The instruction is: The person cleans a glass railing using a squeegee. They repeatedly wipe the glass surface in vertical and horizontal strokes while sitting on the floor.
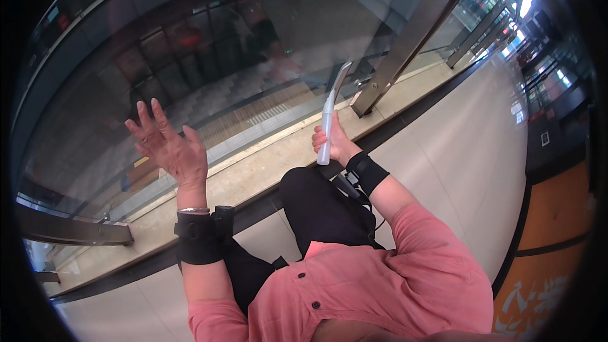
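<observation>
My right hand [337,140] grips the pale handle of a squeegee-like hand tool [327,123]. The tool stands nearly upright, and its narrow head is seen edge-on in front of a glass railing panel [285,23]. I cannot tell whether the head touches the glass. At the left, my left hand [173,149] is raised with its fingers spread and nothing in it. It is in front of the same panel; contact with the glass cannot be made out. Below the glass runs a beige stone ledge [237,181].
A metal post [418,33] rises right of the tool; another metal post [76,228] is at the lower left. Pale floor tiles [441,166] stretch along the railing. An orange panel with white writing [555,213] borders the right. Both wrists wear black straps.
</observation>
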Action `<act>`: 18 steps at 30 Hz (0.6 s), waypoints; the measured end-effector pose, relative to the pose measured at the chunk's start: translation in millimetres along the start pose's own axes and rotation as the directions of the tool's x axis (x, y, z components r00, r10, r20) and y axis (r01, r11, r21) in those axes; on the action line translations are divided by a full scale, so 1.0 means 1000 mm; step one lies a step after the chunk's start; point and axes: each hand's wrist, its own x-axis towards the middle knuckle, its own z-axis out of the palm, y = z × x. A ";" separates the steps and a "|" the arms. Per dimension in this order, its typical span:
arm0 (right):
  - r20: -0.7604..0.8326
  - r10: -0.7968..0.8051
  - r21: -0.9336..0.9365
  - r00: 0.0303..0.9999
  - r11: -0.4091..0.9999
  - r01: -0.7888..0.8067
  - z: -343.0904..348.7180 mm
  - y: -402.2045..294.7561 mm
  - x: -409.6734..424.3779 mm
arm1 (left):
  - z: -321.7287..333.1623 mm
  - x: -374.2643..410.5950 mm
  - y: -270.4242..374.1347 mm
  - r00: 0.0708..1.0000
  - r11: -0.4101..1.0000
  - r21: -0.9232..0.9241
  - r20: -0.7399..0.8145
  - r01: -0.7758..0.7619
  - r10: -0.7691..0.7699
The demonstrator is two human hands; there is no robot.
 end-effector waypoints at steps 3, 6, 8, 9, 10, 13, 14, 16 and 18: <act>0.056 0.070 0.043 0.996 0.996 -0.072 0.026 0.026 -0.003 | -0.002 -0.001 0.001 1.000 1.000 -0.019 0.019 0.015 -0.014; 0.130 0.152 0.030 0.980 0.987 -0.157 0.054 0.062 -0.005 | -0.010 -0.002 0.005 0.999 0.999 -0.042 -0.029 0.028 -0.029; 0.150 0.202 0.008 0.968 0.979 -0.206 0.067 0.086 -0.005 | -0.016 -0.001 0.005 0.998 0.992 -0.111 -0.038 -0.062 0.058; 0.153 0.227 -0.010 0.962 0.974 -0.228 0.078 0.098 -0.009 | -0.018 0.000 0.006 0.994 0.984 -0.144 -0.045 -0.105 0.100; 0.159 0.247 -0.029 0.956 0.969 -0.246 0.086 0.111 -0.010 | -0.022 0.002 0.010 0.987 0.978 -0.151 -0.090 -0.146 0.134; 0.160 0.300 -0.095 0.941 0.953 -0.287 0.115 0.147 -0.016 | -0.026 -0.005 0.004 0.987 0.965 -0.206 -0.028 -0.160 0.158; 0.170 0.307 -0.115 0.936 0.950 -0.291 0.122 0.158 -0.016 | -0.030 -0.005 0.003 0.987 0.961 -0.223 -0.037 -0.161 0.156; 0.188 0.314 -0.133 0.931 0.947 -0.293 0.134 0.174 -0.014 | -0.037 -0.004 -0.005 0.991 0.965 -0.225 -0.044 -0.133 0.127; 0.195 0.310 -0.123 0.931 0.949 -0.290 0.141 0.187 -0.012 | -0.044 -0.003 -0.013 0.996 0.970 -0.227 -0.051 -0.085 0.075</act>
